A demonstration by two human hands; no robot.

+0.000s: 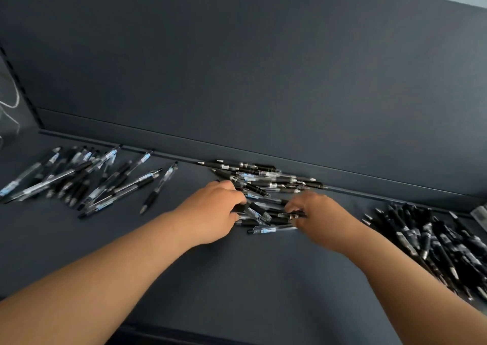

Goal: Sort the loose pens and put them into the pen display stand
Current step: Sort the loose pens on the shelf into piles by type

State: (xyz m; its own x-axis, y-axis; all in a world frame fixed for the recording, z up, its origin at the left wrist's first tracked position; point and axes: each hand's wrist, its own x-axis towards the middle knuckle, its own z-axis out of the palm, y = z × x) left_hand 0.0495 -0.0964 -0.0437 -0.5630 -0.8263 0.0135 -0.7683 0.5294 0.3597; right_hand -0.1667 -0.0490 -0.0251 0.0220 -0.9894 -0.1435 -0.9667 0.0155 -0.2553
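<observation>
A dark blue-grey shelf [263,278] fills the lower half of the frame and meets an upright back panel [263,81] of the same colour. 3 heaps of pens lie on it, well apart. The left heap [79,178], at middle left, is fanned clear barrels with black grips and pale blue labels. The middle heap [263,183], at centre, mixes clear and black pens against the panel's foot. The right heap [434,241], at lower right, is mostly black.

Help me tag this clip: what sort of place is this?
Probably a shop's shelving bay: a dark shelf with a back panel, a slotted upright at left, and heaps of loose pens.
</observation>
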